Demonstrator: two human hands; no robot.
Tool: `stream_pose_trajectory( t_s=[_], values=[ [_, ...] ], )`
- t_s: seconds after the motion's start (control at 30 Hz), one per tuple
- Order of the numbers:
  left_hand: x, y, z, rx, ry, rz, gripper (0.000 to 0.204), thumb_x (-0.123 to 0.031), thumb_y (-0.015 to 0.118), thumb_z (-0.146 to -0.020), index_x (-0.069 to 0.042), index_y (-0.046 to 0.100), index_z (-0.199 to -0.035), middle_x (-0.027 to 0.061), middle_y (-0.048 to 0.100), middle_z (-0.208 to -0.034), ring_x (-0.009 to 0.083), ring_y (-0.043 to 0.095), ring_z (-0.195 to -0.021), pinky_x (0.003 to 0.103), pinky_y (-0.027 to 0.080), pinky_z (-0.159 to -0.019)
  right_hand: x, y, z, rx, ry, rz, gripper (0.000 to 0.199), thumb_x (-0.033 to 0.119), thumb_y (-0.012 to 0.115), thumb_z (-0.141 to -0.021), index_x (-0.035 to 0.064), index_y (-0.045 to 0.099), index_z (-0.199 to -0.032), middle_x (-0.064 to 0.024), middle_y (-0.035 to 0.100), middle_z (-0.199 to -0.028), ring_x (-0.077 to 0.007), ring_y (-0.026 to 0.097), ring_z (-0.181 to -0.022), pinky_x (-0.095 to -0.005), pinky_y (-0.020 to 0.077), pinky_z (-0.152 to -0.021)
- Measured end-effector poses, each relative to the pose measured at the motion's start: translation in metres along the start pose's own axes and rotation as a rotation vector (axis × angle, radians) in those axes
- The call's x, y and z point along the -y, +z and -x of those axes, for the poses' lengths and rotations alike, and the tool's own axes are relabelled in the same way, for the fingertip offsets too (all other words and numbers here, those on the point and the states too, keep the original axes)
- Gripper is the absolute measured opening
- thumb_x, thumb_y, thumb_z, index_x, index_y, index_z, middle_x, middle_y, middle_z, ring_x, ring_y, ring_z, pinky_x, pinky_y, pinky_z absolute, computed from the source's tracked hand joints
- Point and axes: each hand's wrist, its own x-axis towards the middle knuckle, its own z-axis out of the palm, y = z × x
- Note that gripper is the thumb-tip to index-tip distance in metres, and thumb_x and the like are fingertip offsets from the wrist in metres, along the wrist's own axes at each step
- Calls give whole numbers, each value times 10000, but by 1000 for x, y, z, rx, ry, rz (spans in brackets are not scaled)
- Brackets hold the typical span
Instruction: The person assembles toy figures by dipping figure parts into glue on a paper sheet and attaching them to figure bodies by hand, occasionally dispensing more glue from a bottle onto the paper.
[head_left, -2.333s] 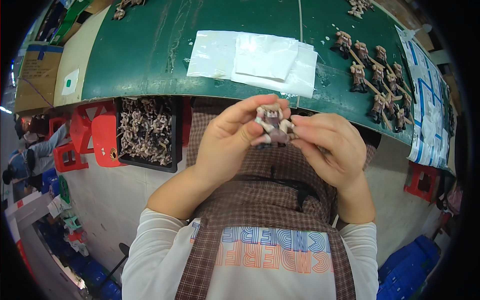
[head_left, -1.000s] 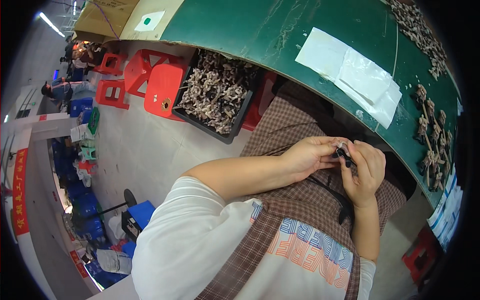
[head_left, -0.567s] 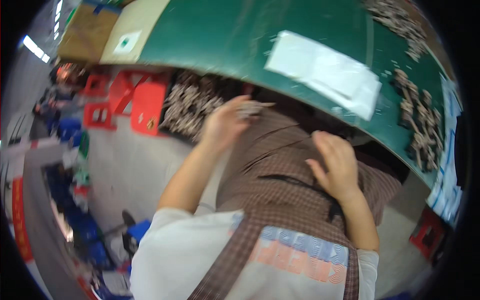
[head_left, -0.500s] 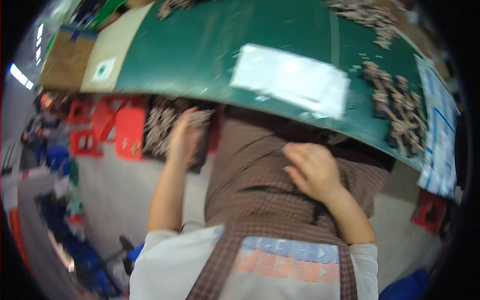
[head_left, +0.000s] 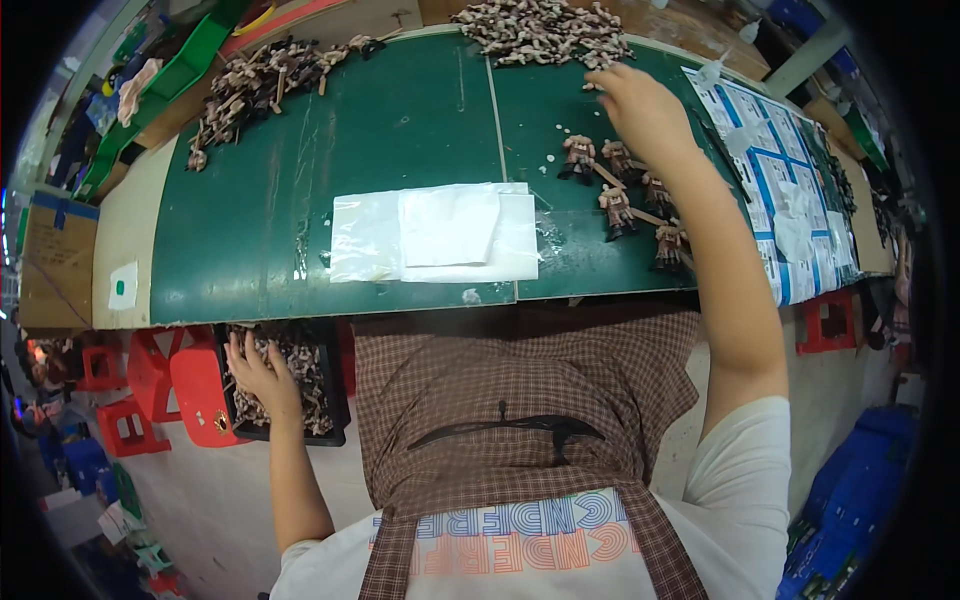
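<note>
My left hand [head_left: 265,380] rests with fingers spread on small brown and beige figure parts [head_left: 312,375] in a black tray [head_left: 337,410], below the table's front edge. At the far right of the table, my right hand [head_left: 645,115] has its fingertips bent around a small figure part [head_left: 592,87], just in front of a large pile of pale and dark figure parts [head_left: 545,32]. Below that hand, several partly assembled figures [head_left: 617,208] lie on the green table [head_left: 400,120]. My right forearm passes just beside them.
White sheets [head_left: 450,228] lie near the table's front edge. Another heap of figure parts [head_left: 245,95] is at the far left. Blue-and-white printed sheets [head_left: 775,190] cover the right side. A cardboard box [head_left: 58,260] and red stools [head_left: 130,425] stand to the left.
My right hand has gone from above my lap to the far parts pile. My left hand has stayed at the tray, its fingers now spread over the parts. The view has turned right.
</note>
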Motion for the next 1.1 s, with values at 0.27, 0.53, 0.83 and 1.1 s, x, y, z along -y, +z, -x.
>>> stream_pose_trajectory(
  t_s=[0.27,0.53,0.83,1.1],
  values=[
    [-140,-56,8,-163,509,490,326,-90,631,-755,-110,659,-1079,119,573,-1150,320,518,-1057,451,390,-912,-35,62,-56,71,-248,46,251,89,482,-889,8,616,-1086,-186,584,-1146,-356,567,-1072,-431,474,-906],
    [-254,-69,-16,-101,587,1163,435,-52,647,-771,-74,576,-1200,126,504,-1236,294,511,-1094,415,432,-877,-78,39,-1,-174,-193,-173,358,46,539,-948,-12,510,-1300,-169,559,-1302,-298,529,-1213,-355,399,-1027],
    [-293,-80,-8,383,243,1610,370,-83,692,-822,-30,532,-1151,110,512,-1024,225,573,-871,305,500,-705,111,-55,177,-40,-343,-760,360,-35,598,-880,-42,564,-1238,-177,621,-1016,-288,609,-861,-359,491,-765],
    [-304,-94,-9,432,396,1441,145,-58,698,-799,-69,653,-937,81,573,-863,247,588,-832,333,492,-728,122,-68,221,-26,86,-938,210,-70,647,-804,-27,664,-1009,-137,641,-946,-244,625,-825,-317,497,-722]
  ],
)
